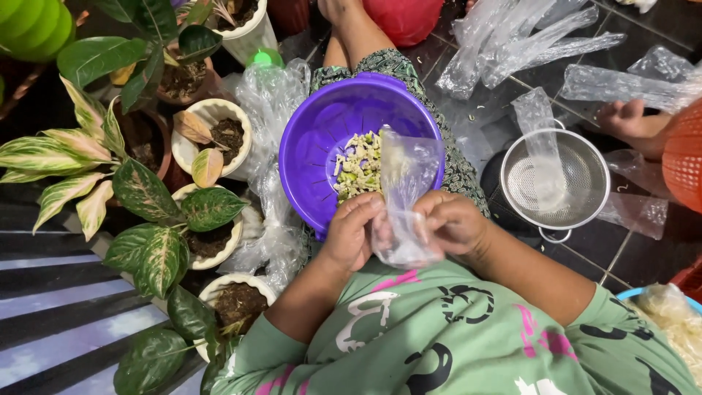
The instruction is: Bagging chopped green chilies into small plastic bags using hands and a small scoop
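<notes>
Both hands pinch a small clear plastic bag (404,201) between them: left hand (352,232) curled shut on its left edge, right hand (451,222) closed on the right edge, knuckles up. Bag stands upright, its open top rising above the fingers and overlapping the near rim of a purple colander bowl (322,124) that sits on the lap just beyond the hands. Chopped pale green-white bits (358,167) lie in the bowl, right behind the bag's upper part; whether any are in the bag, can't tell. Right of the bowl, a metal strainer (585,179) on the dark tiled floor (636,256) with a clear bag draped into it. More clear bags (512,44) spread on the tiles farther off. Another person's hand (625,117) rests on the floor at the far right. Left side: potted plants (212,139) with variegated leaves in cream pots, crumpled plastic beside them. Green printed sleeves fill the bottom of the view.
</notes>
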